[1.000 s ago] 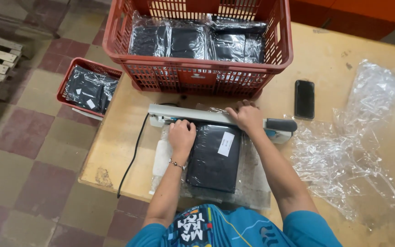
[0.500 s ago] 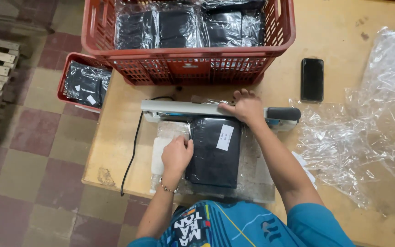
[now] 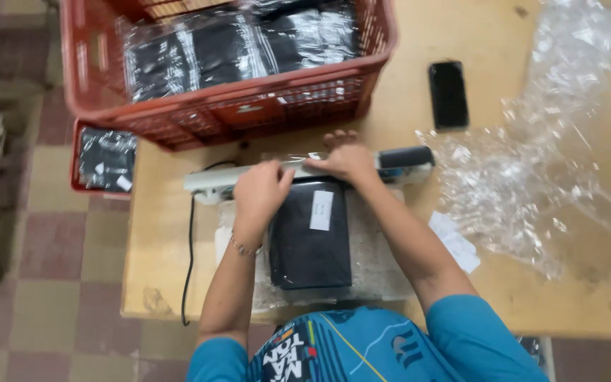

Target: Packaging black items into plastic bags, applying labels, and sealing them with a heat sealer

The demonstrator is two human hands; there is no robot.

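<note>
Pinching clear bag (image 3: 304, 160) over sealer (image 3: 305, 173), left hand (image 3: 262, 192), right hand (image 3: 348, 160), fingers clamped.

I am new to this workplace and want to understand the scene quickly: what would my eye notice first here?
First, both hands, the left hand and right hand, press on a long white heat sealer at the middle of the wooden table, with a bagged black garment below them. Behind it stands a red crate of similar packs; crumpled clear plastic bags lie on the right.
</note>
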